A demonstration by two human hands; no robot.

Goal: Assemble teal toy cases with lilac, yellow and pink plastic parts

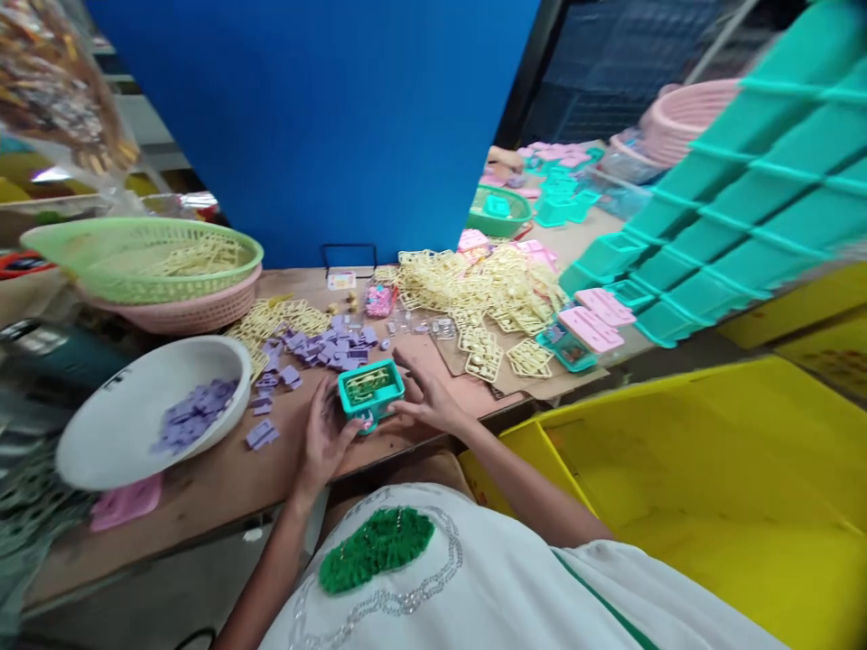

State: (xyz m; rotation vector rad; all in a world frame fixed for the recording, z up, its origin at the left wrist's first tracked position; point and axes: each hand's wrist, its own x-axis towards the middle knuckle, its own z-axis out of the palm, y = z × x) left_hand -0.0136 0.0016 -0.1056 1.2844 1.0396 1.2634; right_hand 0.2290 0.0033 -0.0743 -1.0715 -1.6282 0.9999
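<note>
Looking down at a worker's two hands meeting over a small teal box (370,390) near the front edge of a brown desk (203,478). Box lying open side up, rectangular, its long axis running roughly left to right and tilting slightly up toward the right; smooth moulded plastic with a raised rim, showing a yellow lattice piece (367,385) resting inside. Left hand (323,440) cupping the box from below and the left, fingers curled against its near wall. Right hand (425,397) lying flat and spread, fingertips touching the box's right end. Just behind the box, a scatter of small lilac plastic tiles (318,348), flat and squarish. Further left, a smooth white bowl (135,411) tilting toward the viewer, holding more lilac pieces. Behind that, a green woven-look basket (142,257) stacking on a pink one, carrying pale yellow frames. To the right rear, a loose heap of yellow lattice frames (480,289), thin and spiky. Beside the heap, flat pink lids (596,320). Rising at the far right, a stack of teal boxes (738,199), blurring. Below the desk on the right, a large yellow bin (711,469). Standing upright behind everything, a blue board (318,117).
</note>
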